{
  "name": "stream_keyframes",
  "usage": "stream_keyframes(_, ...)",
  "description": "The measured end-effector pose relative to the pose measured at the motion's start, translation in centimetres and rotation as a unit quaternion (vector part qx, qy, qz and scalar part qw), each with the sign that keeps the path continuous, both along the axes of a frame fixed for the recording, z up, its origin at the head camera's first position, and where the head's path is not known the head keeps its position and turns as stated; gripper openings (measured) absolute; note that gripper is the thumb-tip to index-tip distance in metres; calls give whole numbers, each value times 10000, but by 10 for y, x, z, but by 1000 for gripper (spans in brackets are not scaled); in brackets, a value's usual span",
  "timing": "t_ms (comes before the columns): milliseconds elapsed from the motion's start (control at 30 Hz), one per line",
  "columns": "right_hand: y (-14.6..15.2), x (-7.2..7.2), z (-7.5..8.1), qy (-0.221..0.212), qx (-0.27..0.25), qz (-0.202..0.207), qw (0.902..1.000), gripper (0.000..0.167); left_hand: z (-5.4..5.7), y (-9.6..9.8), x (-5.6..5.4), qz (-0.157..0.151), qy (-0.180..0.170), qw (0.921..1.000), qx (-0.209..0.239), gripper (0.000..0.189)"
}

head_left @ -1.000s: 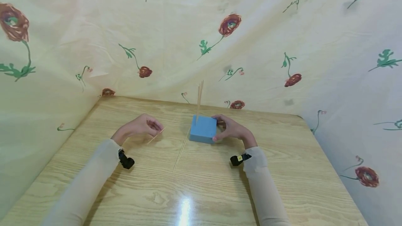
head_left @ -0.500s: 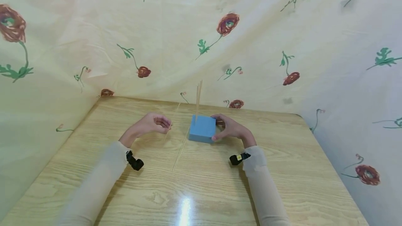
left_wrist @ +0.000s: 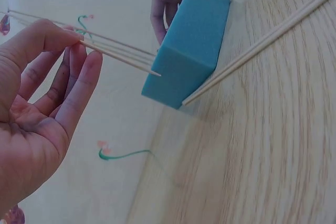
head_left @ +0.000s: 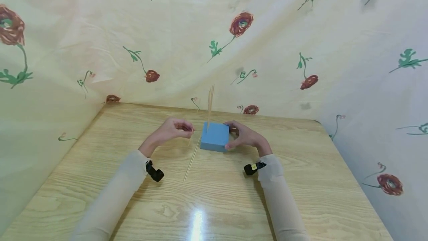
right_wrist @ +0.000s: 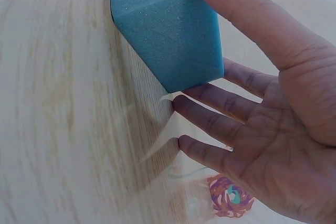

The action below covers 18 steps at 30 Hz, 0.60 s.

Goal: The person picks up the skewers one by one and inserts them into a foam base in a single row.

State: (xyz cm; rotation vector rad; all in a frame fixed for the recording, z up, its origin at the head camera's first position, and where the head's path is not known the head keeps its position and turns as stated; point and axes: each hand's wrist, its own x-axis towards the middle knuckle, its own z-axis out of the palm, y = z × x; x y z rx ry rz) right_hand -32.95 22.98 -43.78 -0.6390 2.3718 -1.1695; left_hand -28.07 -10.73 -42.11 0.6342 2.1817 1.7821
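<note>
Wood-grain counter [head_left: 160,211], floral cloth [head_left: 187,18] behind. Our left hand [head_left: 173,128] pinches 1 stick [left_wrist: 121,58] between fingers [left_wrist: 84,83], near blue block [head_left: 215,135]; our right hand [head_left: 246,137] grips block on counter, probably steadying it beneath upright sticks [head_left: 209,104].

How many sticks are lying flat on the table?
2 that I can make out: the sticks lie side by side on the table, running forward from beside the blue block. Another could be hidden behind the block.
</note>
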Motion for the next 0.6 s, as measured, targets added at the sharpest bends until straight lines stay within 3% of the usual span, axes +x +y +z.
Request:
stream_keyframes(367, 0, -2, 0, -50, -34, -17, 10000, 95, 4, 28, -3, 43, 186, 9989, 423, 31)
stream_keyframes(600, 0, -2, 1, -129, -144, 12, 9998, 94, -2, 43, -7, 279, 642, 9949, 722, 28)
